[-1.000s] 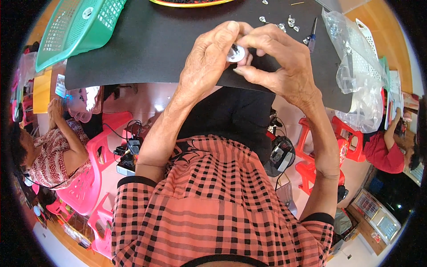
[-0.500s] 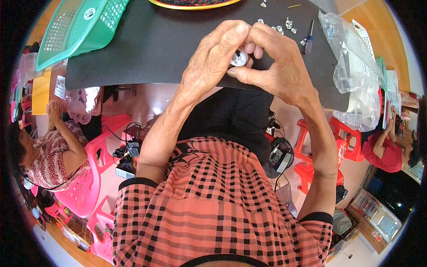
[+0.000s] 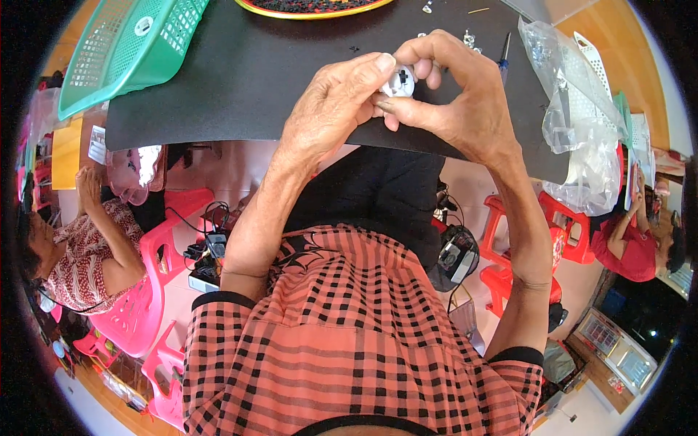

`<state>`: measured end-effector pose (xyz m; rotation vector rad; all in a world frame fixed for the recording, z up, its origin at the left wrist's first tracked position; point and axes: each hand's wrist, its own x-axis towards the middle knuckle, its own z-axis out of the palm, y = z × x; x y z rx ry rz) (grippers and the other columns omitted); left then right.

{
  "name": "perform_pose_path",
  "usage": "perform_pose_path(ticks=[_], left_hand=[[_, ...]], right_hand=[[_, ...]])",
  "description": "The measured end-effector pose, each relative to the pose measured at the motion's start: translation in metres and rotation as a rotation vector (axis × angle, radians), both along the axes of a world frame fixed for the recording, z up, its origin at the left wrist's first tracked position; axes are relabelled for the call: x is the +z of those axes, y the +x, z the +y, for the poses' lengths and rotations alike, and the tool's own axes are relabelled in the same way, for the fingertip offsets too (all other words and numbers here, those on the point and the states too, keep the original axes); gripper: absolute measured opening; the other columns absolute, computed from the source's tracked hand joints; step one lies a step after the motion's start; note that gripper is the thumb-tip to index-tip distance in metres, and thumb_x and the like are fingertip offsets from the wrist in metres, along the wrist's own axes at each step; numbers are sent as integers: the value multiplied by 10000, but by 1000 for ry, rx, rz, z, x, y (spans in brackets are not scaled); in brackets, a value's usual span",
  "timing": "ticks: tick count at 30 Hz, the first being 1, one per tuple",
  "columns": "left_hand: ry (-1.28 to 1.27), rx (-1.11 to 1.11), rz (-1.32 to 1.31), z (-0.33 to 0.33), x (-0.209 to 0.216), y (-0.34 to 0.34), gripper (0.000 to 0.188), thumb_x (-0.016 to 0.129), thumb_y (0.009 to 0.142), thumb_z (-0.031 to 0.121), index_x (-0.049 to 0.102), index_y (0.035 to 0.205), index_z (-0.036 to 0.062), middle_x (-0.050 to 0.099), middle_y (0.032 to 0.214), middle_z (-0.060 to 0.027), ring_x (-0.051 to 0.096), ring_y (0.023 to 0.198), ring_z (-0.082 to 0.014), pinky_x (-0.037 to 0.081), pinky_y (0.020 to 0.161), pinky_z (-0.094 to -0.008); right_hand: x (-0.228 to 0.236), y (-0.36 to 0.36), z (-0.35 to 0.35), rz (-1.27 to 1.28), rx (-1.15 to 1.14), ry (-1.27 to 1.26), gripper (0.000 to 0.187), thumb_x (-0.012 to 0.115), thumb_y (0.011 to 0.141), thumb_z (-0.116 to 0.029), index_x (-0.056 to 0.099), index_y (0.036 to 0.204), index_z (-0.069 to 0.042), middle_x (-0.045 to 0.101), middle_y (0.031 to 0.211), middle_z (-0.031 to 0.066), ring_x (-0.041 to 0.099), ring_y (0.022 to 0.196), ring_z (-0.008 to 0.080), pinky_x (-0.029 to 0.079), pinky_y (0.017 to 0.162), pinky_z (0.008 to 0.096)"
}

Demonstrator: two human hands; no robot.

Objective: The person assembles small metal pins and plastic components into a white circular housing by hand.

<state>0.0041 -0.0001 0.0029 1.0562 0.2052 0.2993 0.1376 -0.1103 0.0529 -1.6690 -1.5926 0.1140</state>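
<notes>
Above the front edge of the black-topped table, a small round white plastic part [image 3: 397, 83] sits between my two hands. A little black piece is set in its face. My left hand [image 3: 331, 105] is closed on the part from the left, thumb along its upper rim. From the right, my right hand [image 3: 469, 102] pinches it, thumb below and index finger arched over the top. The other fingertips of both hands partly hide the part's edge. Beyond the left hand, a tiny black bit [image 3: 354, 49] lies on the tabletop.
A green basket [image 3: 123, 91] stands at the left and a yellow-rimmed round tray [image 3: 313, 14] of black and red bits at the far edge. Small shiny parts [image 3: 470, 39], a screwdriver [image 3: 504, 62] and a clear plastic bag [image 3: 582, 138] lie rightward. Co-workers sit at both sides.
The white part has turned, showing more of its face and black piece. My left hand has come slightly nearer me, uncovering the tiny black bit; my right hand has shifted slightly right.
</notes>
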Motion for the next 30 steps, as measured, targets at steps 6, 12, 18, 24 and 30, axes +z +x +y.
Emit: perform_pose_path(ticks=[6,12,18,24,30], left_hand=[[-128,59,-27,-3,0,5,415,481,960,372,583,995,-29,572,816,-72,562,693,-143,488,661,-265],[-11,128,-7,-7,-3,6,418,449,971,380,581,1009,-14,562,814,-54,548,680,-129,467,650,-248],[102,163,-18,-10,-6,7,415,416,985,380,567,951,-6,555,799,-41,526,659,-116,442,622,-242],[112,153,-17,-10,-3,5,400,390,998,347,562,942,-10,552,782,-42,521,642,-112,437,603,-239],[163,165,-15,-10,-2,6,392,381,1002,323,566,937,-16,552,773,-44,520,624,-112,432,583,-238]], right_hand=[[-1,6,-1,51,38,-6,329,801,620,-150,617,878,-62,589,758,27,535,622,143,456,579,267],[6,7,-1,-51,52,-46,335,801,617,-149,600,869,-58,615,766,55,574,631,175,474,577,283],[7,4,0,-129,50,-69,360,805,601,-162,573,853,-54,613,763,81,591,633,215,483,573,309],[7,1,3,-98,28,-89,348,802,585,-153,564,814,-42,600,709,94,586,585,222,478,533,323],[7,0,3,-19,-16,-127,322,794,579,-142,561,773,-31,575,644,95,567,551,204,457,511,312]])
